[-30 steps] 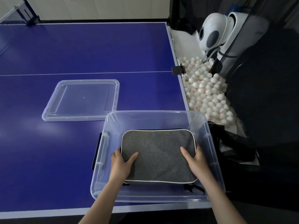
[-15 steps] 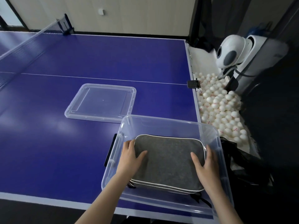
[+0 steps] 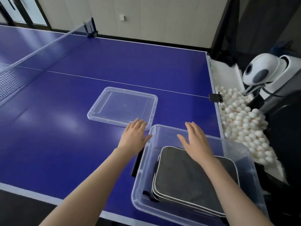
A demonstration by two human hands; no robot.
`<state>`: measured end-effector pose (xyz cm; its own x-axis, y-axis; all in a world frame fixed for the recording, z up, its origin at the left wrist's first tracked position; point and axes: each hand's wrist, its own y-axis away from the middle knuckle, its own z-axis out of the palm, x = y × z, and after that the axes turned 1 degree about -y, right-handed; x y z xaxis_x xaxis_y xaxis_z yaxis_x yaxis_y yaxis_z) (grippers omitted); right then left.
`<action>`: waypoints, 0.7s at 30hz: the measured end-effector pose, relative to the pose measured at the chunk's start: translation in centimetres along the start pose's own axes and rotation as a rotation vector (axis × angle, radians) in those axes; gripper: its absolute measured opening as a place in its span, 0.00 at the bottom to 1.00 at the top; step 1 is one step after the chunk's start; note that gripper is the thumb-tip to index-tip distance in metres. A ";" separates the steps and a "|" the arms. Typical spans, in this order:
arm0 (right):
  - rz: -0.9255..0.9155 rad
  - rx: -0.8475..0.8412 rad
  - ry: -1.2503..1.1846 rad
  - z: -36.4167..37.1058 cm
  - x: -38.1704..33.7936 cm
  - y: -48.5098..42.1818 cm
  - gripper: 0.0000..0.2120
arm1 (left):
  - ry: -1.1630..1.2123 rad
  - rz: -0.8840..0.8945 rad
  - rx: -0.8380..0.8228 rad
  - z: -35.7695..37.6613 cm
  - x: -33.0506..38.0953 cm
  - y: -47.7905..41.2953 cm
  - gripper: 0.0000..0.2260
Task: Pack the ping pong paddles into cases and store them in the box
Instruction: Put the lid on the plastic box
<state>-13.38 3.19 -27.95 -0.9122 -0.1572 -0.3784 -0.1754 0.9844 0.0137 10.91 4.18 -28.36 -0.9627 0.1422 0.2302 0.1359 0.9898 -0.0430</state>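
Both hands have left the grey paddle case [image 3: 192, 176] they pressed half a second ago. The left hand [image 3: 136, 136] hovers over the ping pong table [image 3: 65, 128] at the lid's [image 3: 122, 105] near right corner, and the right hand [image 3: 194, 141] is above the clear box's [image 3: 164, 211] far left part, fingers straight (neither holds anything). The case lies flat in the box at the table's near right corner, its long axis along the near edge.

Red print on the white balls [image 3: 244, 126] is too small to read.
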 end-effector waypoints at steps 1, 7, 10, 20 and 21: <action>-0.013 -0.008 0.018 0.3 -1.1 -1.2 0.31 | 0.003 -0.027 0.000 -0.3 -1.8 -0.4 0.27; 0.000 -0.113 0.136 3.7 -7.6 -8.9 0.29 | -0.008 -0.193 -0.096 -1.2 -14.4 -2.9 0.25; 0.065 -0.182 0.161 5.9 -9.8 -12.4 0.28 | -0.030 -0.270 -0.175 -0.9 -20.3 -4.3 0.24; 0.365 -0.351 0.183 13.3 -11.4 -21.6 0.27 | -0.038 -0.371 -0.289 2.4 -33.1 -11.2 0.24; 0.389 -0.352 0.196 13.9 -11.1 -22.2 0.27 | -0.039 -0.379 -0.281 2.9 -33.9 -11.9 0.24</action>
<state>5.84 -15.83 -36.91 -0.9802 0.1679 -0.1049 0.1059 0.8924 0.4385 41.26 -12.47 -38.43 -0.9641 -0.2245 0.1417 -0.1736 0.9370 0.3033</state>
